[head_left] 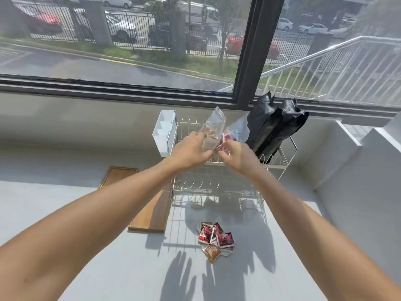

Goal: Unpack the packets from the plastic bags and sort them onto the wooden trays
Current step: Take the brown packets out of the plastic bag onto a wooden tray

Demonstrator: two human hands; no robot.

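My left hand (191,149) grips a clear plastic bag (213,127) with brown packets inside, held up over the wire rack. Beside it, my right hand (235,156) pinches a second clear plastic bag (237,129) holding red packets. The two hands almost touch. On the table below lies a small pile of red and black packets (213,234) with a brown packet (211,252) at its front. Two wooden trays lie to the left: one (152,213) near the rack's foot, another (118,175) farther back, partly hidden by my left forearm.
A two-tier wire dish rack (219,183) stands in the middle of the white table, with a white plastic holder (163,132) on its left side and black foil bags (274,124) leaning in its right end. A large window is behind; a white wall step rises at right.
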